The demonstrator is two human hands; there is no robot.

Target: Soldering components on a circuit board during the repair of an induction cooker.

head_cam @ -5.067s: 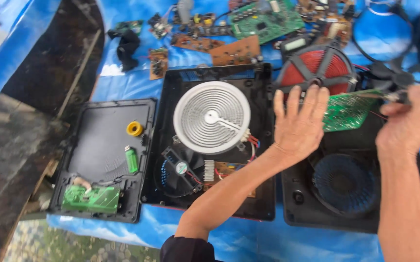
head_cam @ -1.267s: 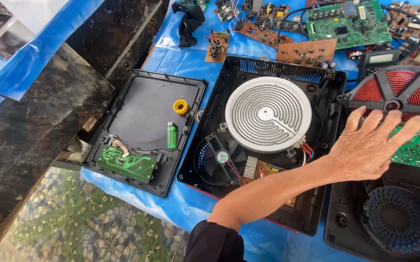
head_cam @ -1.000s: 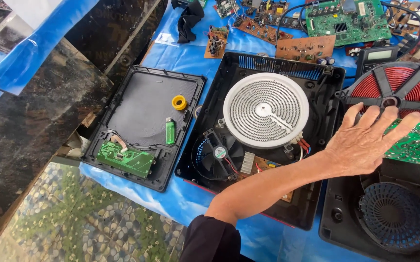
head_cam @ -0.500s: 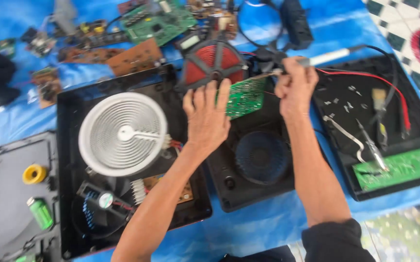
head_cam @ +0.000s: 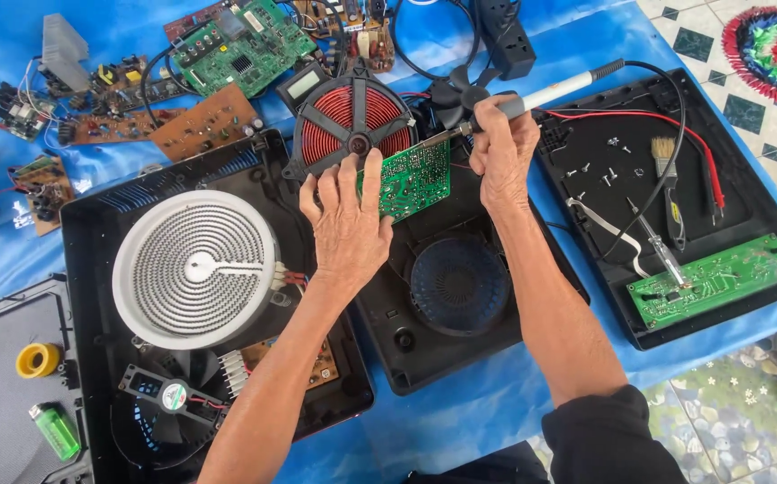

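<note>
The left hand (head_cam: 345, 229) lies spread flat, fingertips steadying a green circuit board (head_cam: 415, 179). At its two o'clock the right hand (head_cam: 502, 148) grips a soldering iron (head_cam: 532, 94), tip on the board's top edge. A red coil (head_cam: 350, 125) sits at twelve o'clock, a white round heater (head_cam: 195, 269) at nine.

Both hands are bare: no gloves, rings or watch show on the left hand (head_cam: 345, 229) or the right hand (head_cam: 502, 152). The forearms are uncovered too, lean, with veins and tendons standing out along them and across the backs of the hands. The right arm wears a black sleeve (head_cam: 611, 437), pushed up, its bunched cuff ending just below the elbow. No sleeve shows on the left arm within the picture.
</note>
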